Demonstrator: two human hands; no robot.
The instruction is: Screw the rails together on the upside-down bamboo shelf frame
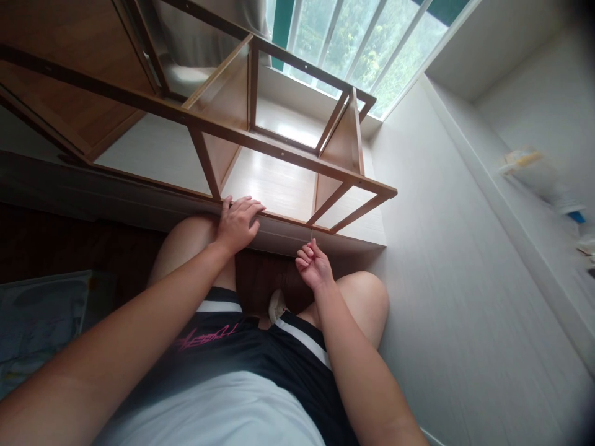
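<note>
A brown wooden shelf frame (279,150) lies on its side on a pale ledge, with its rails and cross panels showing. My left hand (238,224) rests on the near lower rail, fingers stretched over it and thumb apart. Lower and to the right, my right hand (315,263) is closed in a pinch. From its fingertips a thin metal rod (312,235) points up to the underside of the near rail, close to the frame's right end. The rod's other end is hidden in the fingers, and whether its tip sits in a hole I cannot tell.
The pale ledge (274,186) runs under the frame to a light wall panel (432,248) on the right. Behind it are a barred window (344,37) and a grey curtain (209,31). A plastic bin (46,310) stands at the left on the dark floor.
</note>
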